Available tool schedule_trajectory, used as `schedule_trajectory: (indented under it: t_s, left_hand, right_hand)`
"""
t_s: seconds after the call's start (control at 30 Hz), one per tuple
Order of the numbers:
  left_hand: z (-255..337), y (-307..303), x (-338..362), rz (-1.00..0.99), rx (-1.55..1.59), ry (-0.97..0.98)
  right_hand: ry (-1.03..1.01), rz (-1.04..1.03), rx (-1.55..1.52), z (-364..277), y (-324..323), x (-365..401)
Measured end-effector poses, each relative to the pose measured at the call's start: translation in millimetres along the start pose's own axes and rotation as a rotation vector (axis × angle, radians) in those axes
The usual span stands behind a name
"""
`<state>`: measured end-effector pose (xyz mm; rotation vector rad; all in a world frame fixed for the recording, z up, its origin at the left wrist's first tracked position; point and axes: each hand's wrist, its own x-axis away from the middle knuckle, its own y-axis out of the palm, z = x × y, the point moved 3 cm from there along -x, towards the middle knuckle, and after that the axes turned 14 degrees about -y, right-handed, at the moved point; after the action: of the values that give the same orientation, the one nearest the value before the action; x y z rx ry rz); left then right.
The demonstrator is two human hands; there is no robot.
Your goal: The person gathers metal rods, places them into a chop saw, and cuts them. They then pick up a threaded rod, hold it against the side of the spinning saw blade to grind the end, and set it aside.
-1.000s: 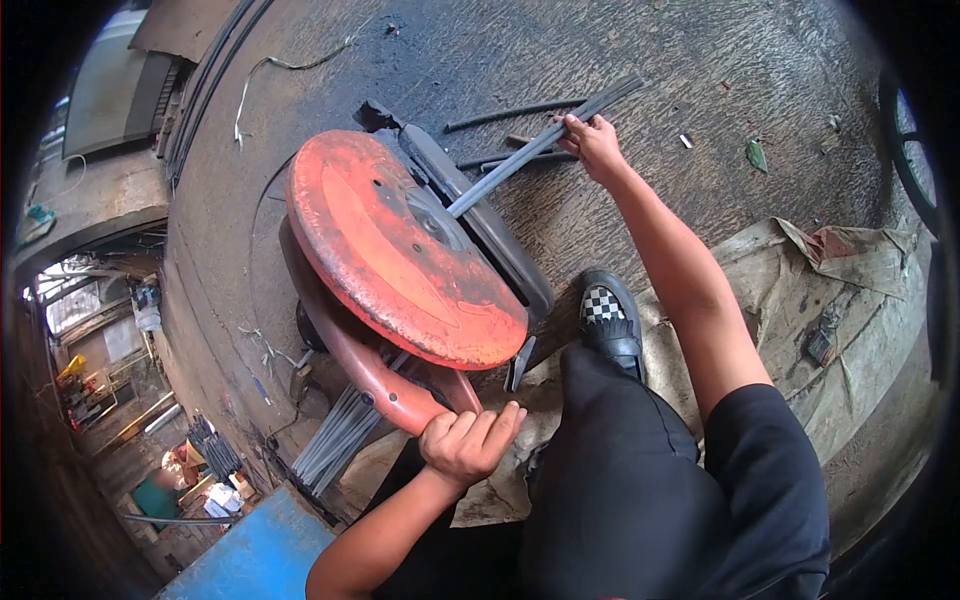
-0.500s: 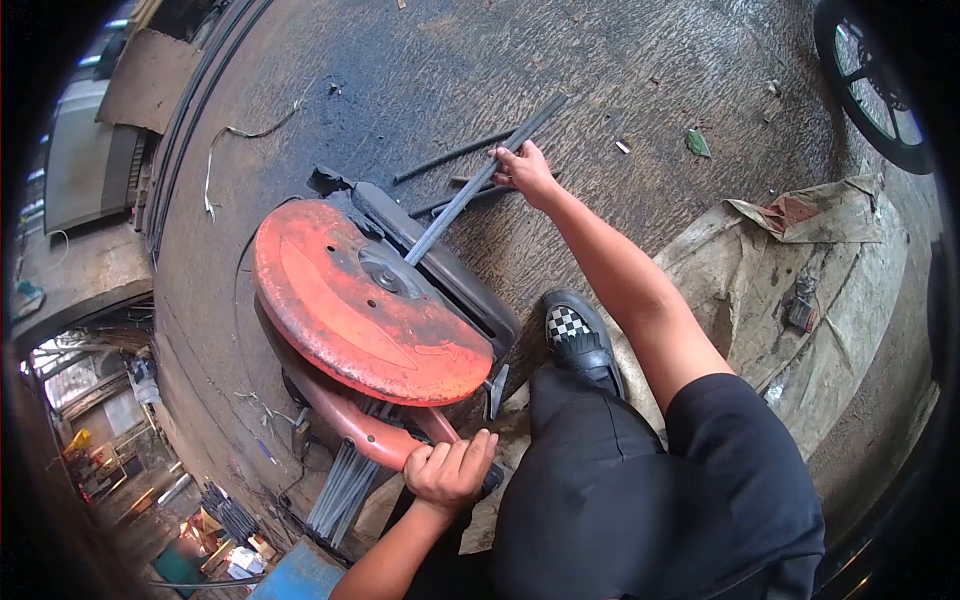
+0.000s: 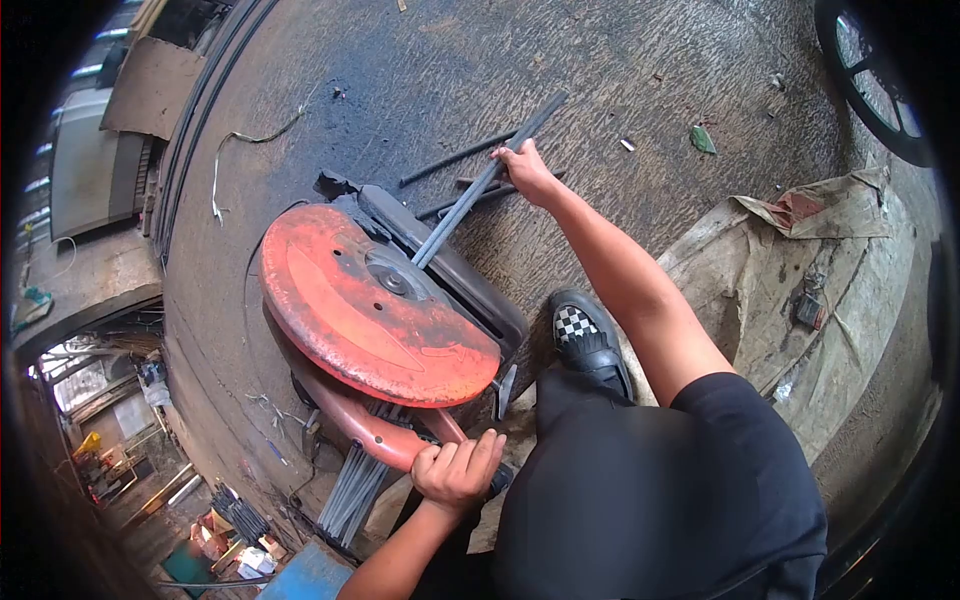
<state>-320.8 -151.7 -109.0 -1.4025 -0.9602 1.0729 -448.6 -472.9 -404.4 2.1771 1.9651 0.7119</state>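
A chop-saw-like machine with a worn red round guard [image 3: 370, 310] stands in the middle. My left hand [image 3: 460, 470] is wrapped round the end of its red handle [image 3: 365, 430]. Farther up, my right hand [image 3: 524, 165] is closed on long grey metal bars [image 3: 460, 212], whose lower ends reach under the guard by the dark machine base [image 3: 470, 290]. Beside that hand other dark rods [image 3: 455, 157] lie on the floor. Several thin grey rods [image 3: 352, 490] show below the handle.
A stained cloth [image 3: 760, 290] spreads on the floor at the right, near my shoe [image 3: 580, 330]. A black wheel [image 3: 875, 90] is at the upper right. Long black cables [image 3: 205, 110] run along the left. Scrap and tools lie at lower left.
The whole view has shifted slightly, so the machine sits a little farther right and lower. Both hands keep their holds, and the bars' lower ends still reach the machine.
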Motion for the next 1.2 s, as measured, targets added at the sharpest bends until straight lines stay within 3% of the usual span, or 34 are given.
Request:
schedule_trajectory:
  t_s: [0.53,1.07,1.13,1.2]
  left_hand:
    - [-2,-1,-2,-0.006,0.028,-0.012]
    - [-4,0,3,-0.016,0.008,-0.019]
    - [-4,0,3,-0.016,0.01,-0.01]
    - [-4,-1,2,-0.017,0.007,-0.015]
  right_hand:
    - [0.064,-0.07,-0.122,9,-8,0]
    - [0.198,-0.015,-0.379,6,-5,5]
    - [0.224,0.099,-0.415,4,-7,8]
    - [0.204,0.086,-0.413,4,-9,10]
